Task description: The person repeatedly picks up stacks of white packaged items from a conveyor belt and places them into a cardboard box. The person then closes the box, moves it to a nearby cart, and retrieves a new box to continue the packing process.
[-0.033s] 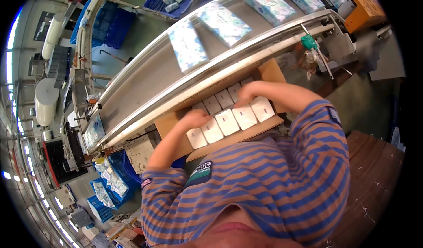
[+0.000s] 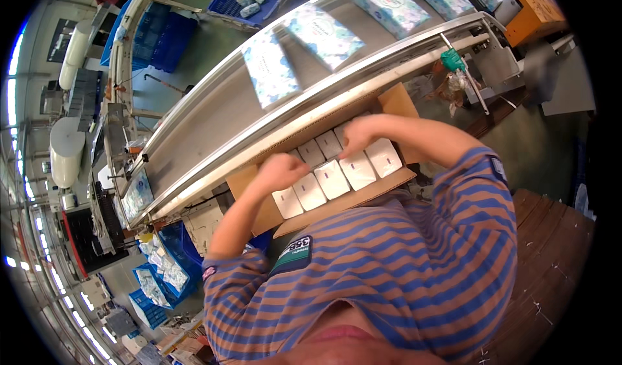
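An open cardboard box (image 2: 346,204) stands right before me, with two rows of white packs (image 2: 334,179) in it, their pale ends facing up. My left hand (image 2: 284,170) hovers over the left end of the rows, fingers curled in. Over the middle and right of the far row is my right hand (image 2: 358,135), its bent fingers pointing down at the packs. Neither hand shows anything in its grip. Both hands cover parts of the packs, and whether the fingertips touch them I cannot tell.
Beyond the box runs a conveyor (image 2: 214,125) carrying several blue-and-white floral packs (image 2: 271,69). An orange machine part (image 2: 534,16) stands at its far right. Blue crates (image 2: 170,261) holding packs are at lower left. Brown stacked boards (image 2: 547,268) lie at right.
My left hand has risen slightly off the near packs, and my right hand has shifted a little left. The floral packs on the conveyor have slid slightly left.
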Demonstrator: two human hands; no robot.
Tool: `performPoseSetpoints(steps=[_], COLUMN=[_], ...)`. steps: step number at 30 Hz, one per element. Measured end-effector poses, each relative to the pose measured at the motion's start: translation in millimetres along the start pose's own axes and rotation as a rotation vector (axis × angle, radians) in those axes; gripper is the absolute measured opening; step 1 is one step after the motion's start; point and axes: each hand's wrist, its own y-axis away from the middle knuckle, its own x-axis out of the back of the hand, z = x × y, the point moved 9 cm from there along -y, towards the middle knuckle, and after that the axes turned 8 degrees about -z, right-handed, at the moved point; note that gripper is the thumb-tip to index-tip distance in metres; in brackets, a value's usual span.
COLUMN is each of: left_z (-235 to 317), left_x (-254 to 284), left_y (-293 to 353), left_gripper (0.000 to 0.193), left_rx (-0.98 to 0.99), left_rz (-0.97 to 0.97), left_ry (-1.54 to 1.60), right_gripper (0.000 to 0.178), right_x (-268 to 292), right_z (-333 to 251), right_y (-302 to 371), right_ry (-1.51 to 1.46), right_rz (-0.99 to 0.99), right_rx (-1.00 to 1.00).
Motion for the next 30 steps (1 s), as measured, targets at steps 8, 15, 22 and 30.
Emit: performPoseSetpoints(steps=[8, 15, 22, 30], left_z=[-54, -88, -50, -26], left_x=[173, 158, 177, 171], left_y=[-9, -35, -23, -37], left_gripper=[0.103, 0.059, 0.089, 0.087], left_rx=[0.475, -0.215, -0.248, -0.206], left_rz=[0.809, 0.796, 1.036, 1.003], left_ry=[-0.033, 0.977, 0.665, 0.666], right_gripper=[0.054, 0.082, 0.067, 0.068], right_x=[190, 190, 184, 173], right_z=[1, -7, 45, 109], right_y=[126, 57, 141, 192], right_ry=[-0.089, -0.540, -0.279, -0.243], right_rz=[1.367, 1.197, 1.423, 1.674], right_rx=[-0.137, -0.279, -0.403, -0.529])
